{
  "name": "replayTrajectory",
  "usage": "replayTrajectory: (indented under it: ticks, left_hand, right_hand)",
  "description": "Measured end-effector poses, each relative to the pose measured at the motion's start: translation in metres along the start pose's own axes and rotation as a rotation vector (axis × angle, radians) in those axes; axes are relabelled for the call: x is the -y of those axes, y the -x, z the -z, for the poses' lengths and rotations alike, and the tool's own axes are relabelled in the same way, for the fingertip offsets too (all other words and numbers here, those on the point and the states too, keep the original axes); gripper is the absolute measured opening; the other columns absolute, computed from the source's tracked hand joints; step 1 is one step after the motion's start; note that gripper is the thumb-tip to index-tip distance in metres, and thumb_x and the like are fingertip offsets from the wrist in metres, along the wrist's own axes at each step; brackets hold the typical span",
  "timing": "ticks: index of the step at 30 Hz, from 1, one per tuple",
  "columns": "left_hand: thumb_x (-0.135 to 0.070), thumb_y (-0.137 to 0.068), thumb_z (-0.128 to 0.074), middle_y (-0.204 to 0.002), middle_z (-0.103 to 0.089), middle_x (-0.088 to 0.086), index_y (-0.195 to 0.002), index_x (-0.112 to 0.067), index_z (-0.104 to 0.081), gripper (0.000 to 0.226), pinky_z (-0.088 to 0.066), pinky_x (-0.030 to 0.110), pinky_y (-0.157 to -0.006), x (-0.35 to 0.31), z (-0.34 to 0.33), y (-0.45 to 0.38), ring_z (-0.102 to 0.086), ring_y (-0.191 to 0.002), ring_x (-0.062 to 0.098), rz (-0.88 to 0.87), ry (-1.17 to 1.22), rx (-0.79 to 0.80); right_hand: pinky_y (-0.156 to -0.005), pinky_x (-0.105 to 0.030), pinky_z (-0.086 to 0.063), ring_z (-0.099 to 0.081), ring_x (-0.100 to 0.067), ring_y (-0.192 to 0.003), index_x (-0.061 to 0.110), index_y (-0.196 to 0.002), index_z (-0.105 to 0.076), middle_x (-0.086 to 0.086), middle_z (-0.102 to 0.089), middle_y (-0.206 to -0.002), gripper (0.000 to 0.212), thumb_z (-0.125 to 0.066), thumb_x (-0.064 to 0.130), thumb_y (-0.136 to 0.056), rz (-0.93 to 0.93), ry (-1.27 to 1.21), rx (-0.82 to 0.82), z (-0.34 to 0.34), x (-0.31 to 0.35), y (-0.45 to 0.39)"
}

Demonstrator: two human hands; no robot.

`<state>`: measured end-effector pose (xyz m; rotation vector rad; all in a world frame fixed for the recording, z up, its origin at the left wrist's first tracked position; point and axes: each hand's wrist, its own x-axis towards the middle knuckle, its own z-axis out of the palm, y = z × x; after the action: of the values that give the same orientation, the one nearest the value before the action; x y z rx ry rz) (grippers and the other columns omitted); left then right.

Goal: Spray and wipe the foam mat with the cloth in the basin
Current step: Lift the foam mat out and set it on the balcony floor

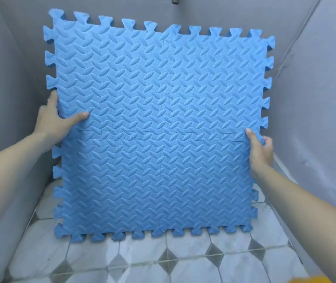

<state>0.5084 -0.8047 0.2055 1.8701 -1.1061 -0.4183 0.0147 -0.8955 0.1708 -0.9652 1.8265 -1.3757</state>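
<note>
A large square blue foam mat point(159, 127), made of four interlocking tiles with a raised leaf-like pattern and toothed puzzle edges, is held upright in front of the camera, its patterned face toward the viewer. The seams between the tiles cross near the mat's middle.

The left hand point(55, 119) grips the mat's left edge just above the horizontal seam: the thumb lies pressed on the front face, the index finger runs up along the toothed edge, and the other fingers are hidden behind the foam. The right hand point(260, 148) holds the mat's right edge at the level of the seam, thumb on the front and fingers curled round the edge teeth. Both forearms reach in from below the mat.

Behind and to either side of the mat stand plain grey walls point(326, 78). Below the mat's lower edge lies a floor of white marbled tiles with grey diamond insets point(163, 262); whether the mat touches it I cannot tell. A blurred yellow-orange shape point(310, 279) shows at the corner below and right of the mat.
</note>
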Motion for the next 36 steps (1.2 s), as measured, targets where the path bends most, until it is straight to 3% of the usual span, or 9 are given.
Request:
replayTrajectory:
  ticks: [3,8,11,15,18,22,24,27,36]
  left_hand:
    - [-0.059,-0.058,-0.082,-0.133,-0.045,0.002,-0.134,-0.018,-0.031,0.100,-0.042,0.035,-0.100,-0.002,-0.005,0.004,-0.049,-0.113,0.016,0.119,0.078,-0.181]
    - [-0.034,-0.069,-0.082,-0.065,-0.052,-0.005,-0.069,-0.025,-0.062,0.022,-0.035,0.026,-0.051,0.005,-0.012,0.005,-0.042,-0.045,0.008,0.315,0.216,-0.058]
    - [-0.045,-0.074,-0.077,-0.120,-0.058,0.002,-0.132,-0.019,-0.048,0.071,-0.048,0.036,-0.084,0.021,-0.012,0.003,-0.059,-0.095,0.022,0.277,0.053,-0.005]
    - [-0.072,-0.076,-0.056,-0.153,-0.029,0.015,-0.151,-0.010,-0.010,0.107,-0.027,0.047,-0.111,0.034,-0.030,0.016,-0.032,-0.137,0.036,0.480,-0.116,-0.102]
    - [-0.094,-0.056,-0.043,-0.154,-0.024,0.015,-0.149,-0.001,-0.011,0.135,-0.028,0.057,-0.109,0.043,-0.041,0.021,-0.030,-0.137,0.039,0.728,-0.049,-0.088]
    - [-0.087,-0.050,-0.063,-0.147,-0.038,0.005,-0.146,-0.009,-0.024,0.130,-0.046,0.057,-0.085,0.066,-0.036,0.018,-0.048,-0.125,0.034,0.647,0.121,0.021]
    - [-0.079,-0.035,-0.079,-0.128,-0.058,0.002,-0.131,-0.013,-0.049,0.120,-0.054,0.048,-0.071,0.087,-0.029,0.025,-0.063,-0.104,0.026,0.573,0.143,0.099]
    - [-0.078,-0.042,-0.077,-0.098,-0.068,0.002,-0.086,-0.017,-0.065,0.076,-0.051,0.043,-0.086,0.114,-0.032,0.055,-0.067,-0.090,0.028,0.522,0.026,0.125]
    - [-0.095,-0.044,-0.052,-0.139,-0.052,-0.003,-0.137,-0.019,-0.046,0.120,-0.045,0.042,-0.101,0.091,-0.021,0.110,-0.050,-0.126,0.020,0.712,-0.123,-0.060]
  right_hand:
    - [-0.094,-0.036,-0.046,-0.057,-0.020,-0.110,0.026,-0.115,-0.046,0.000,-0.057,-0.123,0.064,-0.068,0.068,-0.072,0.035,0.017,-0.005,-0.004,0.007,-0.007]
    - [-0.083,-0.032,-0.043,-0.056,-0.016,-0.093,0.016,-0.126,-0.046,0.000,-0.056,-0.117,0.071,-0.064,0.066,-0.079,0.045,0.107,0.038,-0.011,0.014,-0.017]
    - [-0.081,-0.031,-0.040,-0.054,-0.018,-0.097,0.019,-0.120,-0.046,0.002,-0.055,-0.114,0.066,-0.066,0.065,-0.078,0.029,0.120,0.039,-0.017,0.009,-0.021]
    - [-0.096,-0.038,-0.050,-0.061,-0.019,-0.105,0.023,-0.125,-0.050,0.000,-0.059,-0.123,0.073,-0.078,0.054,-0.066,-0.035,0.055,0.095,-0.014,-0.003,-0.024]
    - [-0.095,-0.044,-0.053,-0.066,-0.020,-0.097,0.015,-0.125,-0.055,-0.008,-0.066,-0.117,0.078,-0.082,0.044,-0.058,-0.088,0.020,0.142,-0.005,-0.017,-0.030]
    - [-0.076,-0.033,-0.044,-0.061,-0.027,-0.092,0.013,-0.092,-0.067,-0.009,-0.067,-0.096,0.056,-0.053,0.067,-0.086,-0.092,0.305,0.151,0.004,-0.031,-0.011]
    - [-0.094,-0.040,-0.039,-0.051,-0.033,-0.125,0.008,-0.133,-0.054,-0.014,-0.056,-0.133,0.089,-0.023,0.079,-0.088,-0.172,0.490,0.135,0.003,-0.044,-0.002]
    - [-0.107,-0.045,-0.032,-0.039,-0.035,-0.137,0.013,-0.153,-0.025,-0.014,-0.037,-0.153,0.091,-0.014,0.077,-0.089,-0.265,0.513,0.077,-0.006,-0.059,0.008]
    - [-0.091,-0.033,-0.036,-0.052,-0.030,-0.121,0.005,-0.128,-0.052,-0.014,-0.056,-0.133,0.063,-0.026,0.056,-0.101,-0.333,0.580,0.053,0.026,-0.053,0.049]
